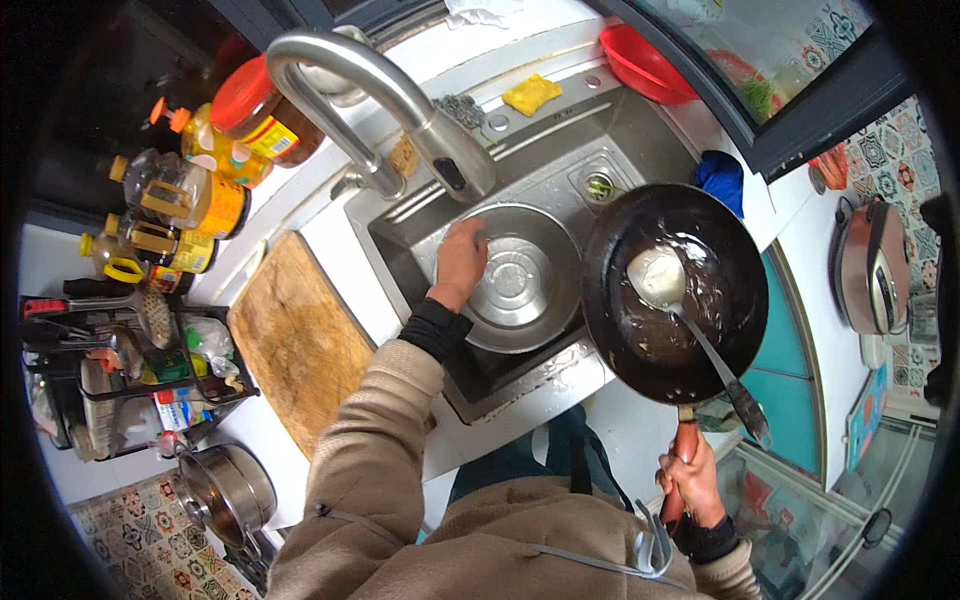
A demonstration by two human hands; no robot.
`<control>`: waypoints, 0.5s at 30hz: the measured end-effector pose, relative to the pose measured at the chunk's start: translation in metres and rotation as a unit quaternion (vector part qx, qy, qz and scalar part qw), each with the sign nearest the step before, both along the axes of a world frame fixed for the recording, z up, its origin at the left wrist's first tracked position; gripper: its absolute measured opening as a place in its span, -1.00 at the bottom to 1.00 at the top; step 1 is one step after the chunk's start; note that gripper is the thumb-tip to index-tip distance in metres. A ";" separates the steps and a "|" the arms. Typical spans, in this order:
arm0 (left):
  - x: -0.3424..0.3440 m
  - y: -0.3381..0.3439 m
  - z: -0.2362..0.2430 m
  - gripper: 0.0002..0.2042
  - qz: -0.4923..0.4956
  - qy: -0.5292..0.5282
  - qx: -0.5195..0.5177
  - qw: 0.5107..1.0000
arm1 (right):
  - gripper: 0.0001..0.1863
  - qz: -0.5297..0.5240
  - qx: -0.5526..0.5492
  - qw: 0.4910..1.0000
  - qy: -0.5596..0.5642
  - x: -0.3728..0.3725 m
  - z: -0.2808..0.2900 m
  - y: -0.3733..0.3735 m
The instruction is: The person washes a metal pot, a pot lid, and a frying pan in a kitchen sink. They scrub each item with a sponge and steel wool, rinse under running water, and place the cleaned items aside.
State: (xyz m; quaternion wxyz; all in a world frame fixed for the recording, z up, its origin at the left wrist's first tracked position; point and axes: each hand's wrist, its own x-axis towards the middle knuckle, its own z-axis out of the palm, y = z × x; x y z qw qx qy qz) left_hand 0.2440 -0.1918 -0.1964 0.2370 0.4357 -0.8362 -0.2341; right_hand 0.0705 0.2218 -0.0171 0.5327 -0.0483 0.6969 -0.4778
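A steel basin (pixel 540 285) sits in the sink (pixel 640 125), under the faucet (pixel 455 160). My left hand (pixel 462 262) is at its left rim, fingers curled over the edge; the undersides of the fingers are hidden. To the right, my right hand (pixel 693 480) is wrapped round the reddish wooden handle of a dark wok (pixel 625 350), held over the sink's right edge. Inside the wok is shiny brownish liquid with small scraps. A metal ladle (pixel 660 280) rests in it, its handle (pixel 745 410) reaching over the wok's near rim.
Left of the sink lies a wooden cutting board (pixel 295 340), with oil bottles (pixel 200 200) and a utensil rack (pixel 160 350) beyond. Behind the sink are a yellow cloth (pixel 532 94) and a red plastic basin (pixel 648 68). A window frame (pixel 815 135) juts in at right, near a rice cooker (pixel 870 265).
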 end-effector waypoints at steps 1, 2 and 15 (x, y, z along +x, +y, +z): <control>-0.002 -0.012 0.007 -0.67 0.026 0.076 -0.093 0.992 | -0.72 0.000 0.006 1.000 0.001 0.000 -0.003 0.004; -0.004 -0.030 0.016 -0.69 0.063 0.013 -0.105 0.992 | -0.73 -0.006 -0.002 1.000 -0.003 0.000 -0.007 0.007; -0.018 -0.186 0.041 -0.86 0.046 -0.291 -0.154 0.943 | -0.64 0.043 0.004 0.997 -0.058 -0.006 -0.048 0.027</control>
